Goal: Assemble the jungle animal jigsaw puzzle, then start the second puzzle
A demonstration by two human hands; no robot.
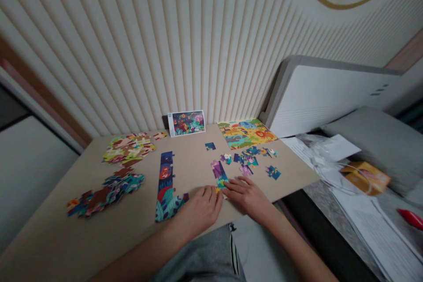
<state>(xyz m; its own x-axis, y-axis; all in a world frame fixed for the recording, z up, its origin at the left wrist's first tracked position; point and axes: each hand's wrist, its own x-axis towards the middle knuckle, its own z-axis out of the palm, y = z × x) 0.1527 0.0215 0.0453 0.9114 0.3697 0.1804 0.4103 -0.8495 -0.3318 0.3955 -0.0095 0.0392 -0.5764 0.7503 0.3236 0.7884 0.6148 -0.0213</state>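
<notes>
At the table's front edge, my left hand (206, 205) has its fingers closed together on a small yellowish puzzle piece (217, 190), mostly hidden by the fingertips. My right hand (246, 191) grips the lower right edge of a narrow joined puzzle strip (218, 172), purple above and green-blue below. The two hands meet at the strip's lower end, fingertips almost touching. Left of them lies an L-shaped joined puzzle section (166, 180) with a red figure and blue leaves; my left wrist is close to its lower corner.
Loose puzzle pieces (249, 158) lie right of the strip, and a single blue piece (210, 146) farther back. Two piles, one dark (105, 194) and one light (128, 147), occupy the left. A picture card (188, 123) leans on the wall beside a finished animal puzzle (246, 133).
</notes>
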